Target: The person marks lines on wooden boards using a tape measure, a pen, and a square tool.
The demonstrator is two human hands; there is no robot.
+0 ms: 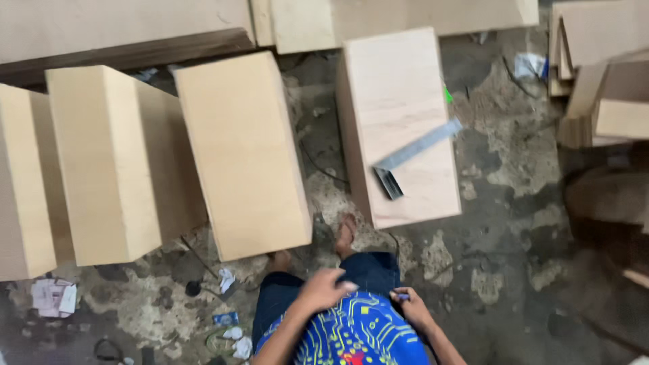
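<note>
The left hand point(324, 289) is being held at about six o'clock in the view, low against the blue patterned shirt point(355, 334), with its fingers loosely spread and nothing being gripped. The right hand point(411, 307) is being kept just beside it toward five o'clock, fingers curled narrowly around what is probably a small blue pen or marker point(401, 296), though the blur is making this hard to confirm. Up toward one o'clock from the hands, a tall pale plywood box point(405, 128) is being stood on the stained concrete floor point(500, 203), and a steel try square with a dark stock point(414, 157) is being left lying tilted across its top face. Bare feet are showing just below that box, near its lower left corner. Toward eleven o'clock, a wide tan fibreboard box point(240, 152) is standing, with a second tan box point(101, 162) beside it at ten o'clock. Paper scraps point(54, 297) are lying at eight o'clock. Stacked board offcuts point(602, 88) are being kept at two o'clock.
</note>
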